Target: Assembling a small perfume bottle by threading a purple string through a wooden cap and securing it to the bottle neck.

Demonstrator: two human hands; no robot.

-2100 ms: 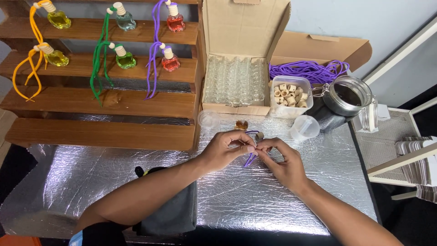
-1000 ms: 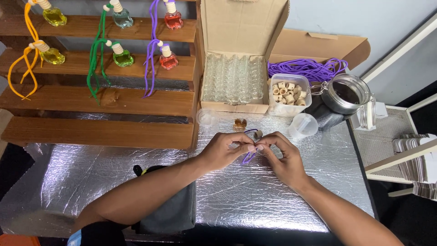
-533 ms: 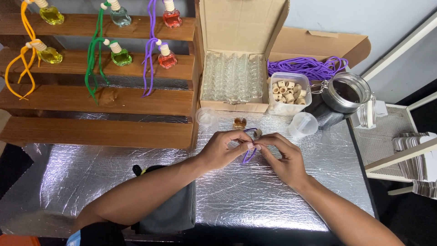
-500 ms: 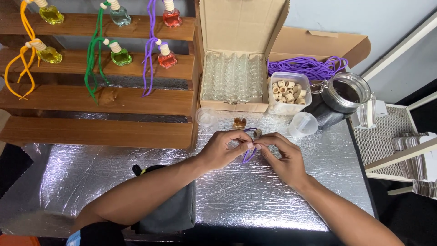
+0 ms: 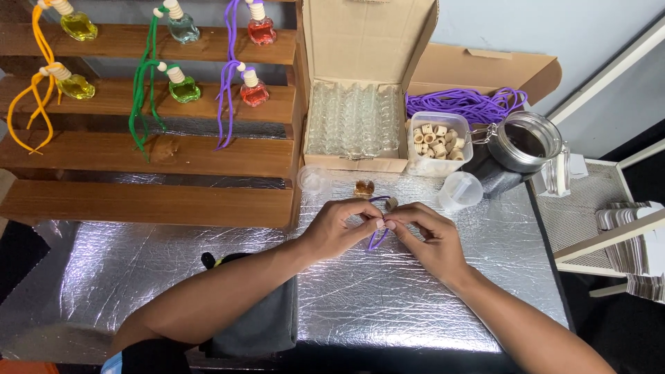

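One purple cord (image 5: 377, 235) and a small wooden cap (image 5: 391, 203) sit pinched between both hands just above the foil-covered bench (image 5: 208, 277), the left hand (image 5: 339, 225) and right hand (image 5: 426, 232) each closed fingertip-tight on them. A slack pinch could drop the cap, which might roll off toward the small amber bottle (image 5: 364, 188) or the clear plastic cup (image 5: 460, 190) nearby and knock one over.

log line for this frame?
left hand: pinching purple cord | right hand: pinching cord, wooden cap | amber bottle behind | foil table
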